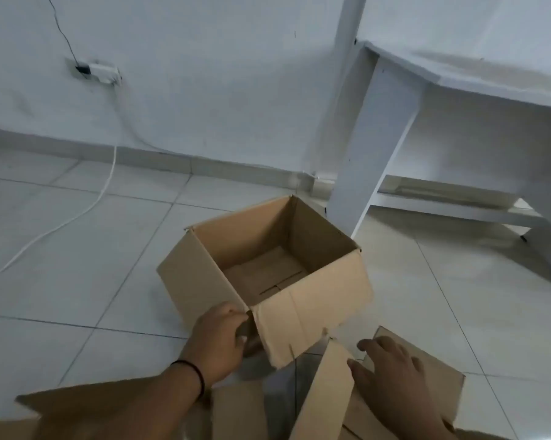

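Two hands worked low in the frame. The left hand (218,338) gripped the near corner of the open brown cardboard box (315,300), fingers curled round its edge. The box stood on the pale tiled floor (77,249) at centre. The right hand (394,369), fingers spread and relaxed, lay over flat brown cardboard sheets (328,385) at lower right. The box looked formed, its bottom folded shut, yet empty; filling or closing seemingly remained.
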A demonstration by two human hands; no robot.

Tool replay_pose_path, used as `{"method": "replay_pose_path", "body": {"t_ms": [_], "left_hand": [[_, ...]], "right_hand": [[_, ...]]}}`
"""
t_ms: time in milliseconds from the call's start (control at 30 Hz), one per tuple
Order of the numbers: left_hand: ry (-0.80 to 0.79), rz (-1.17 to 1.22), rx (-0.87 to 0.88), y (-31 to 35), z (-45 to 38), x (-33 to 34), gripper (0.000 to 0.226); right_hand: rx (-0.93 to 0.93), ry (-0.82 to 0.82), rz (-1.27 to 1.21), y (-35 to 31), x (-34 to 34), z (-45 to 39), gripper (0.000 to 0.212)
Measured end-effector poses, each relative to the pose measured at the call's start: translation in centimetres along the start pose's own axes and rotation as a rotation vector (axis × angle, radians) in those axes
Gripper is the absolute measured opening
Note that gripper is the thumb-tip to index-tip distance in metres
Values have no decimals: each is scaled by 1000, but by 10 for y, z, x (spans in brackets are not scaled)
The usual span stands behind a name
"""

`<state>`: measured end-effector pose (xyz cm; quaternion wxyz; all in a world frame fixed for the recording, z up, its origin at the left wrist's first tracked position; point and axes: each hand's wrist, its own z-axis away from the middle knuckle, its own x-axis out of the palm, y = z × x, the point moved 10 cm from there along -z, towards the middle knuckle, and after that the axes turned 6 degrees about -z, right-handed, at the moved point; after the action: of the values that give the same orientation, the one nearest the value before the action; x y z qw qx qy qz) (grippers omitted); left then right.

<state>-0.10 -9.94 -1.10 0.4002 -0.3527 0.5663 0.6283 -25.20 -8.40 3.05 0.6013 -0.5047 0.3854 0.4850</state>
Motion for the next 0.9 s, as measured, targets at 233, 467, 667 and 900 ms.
{"method": "replay_pose_path", "body": {"t_ms": [233, 467, 667, 900], "left_hand": [[-204, -226, -197, -12, -82, 68, 47], [-204, -233, -274, -35, -106, 97, 35], [-179, -236, -242, -54, -114, 77, 21], [-223, -235, -180, -97, -127, 68, 39]], "right_hand": [[21, -40, 28, 35, 36, -47, 34], [-64, 8, 104, 57, 36, -98, 35], [-55, 23, -41, 57, 30, -166, 57], [-14, 15, -93, 45, 37, -248, 103]]}}
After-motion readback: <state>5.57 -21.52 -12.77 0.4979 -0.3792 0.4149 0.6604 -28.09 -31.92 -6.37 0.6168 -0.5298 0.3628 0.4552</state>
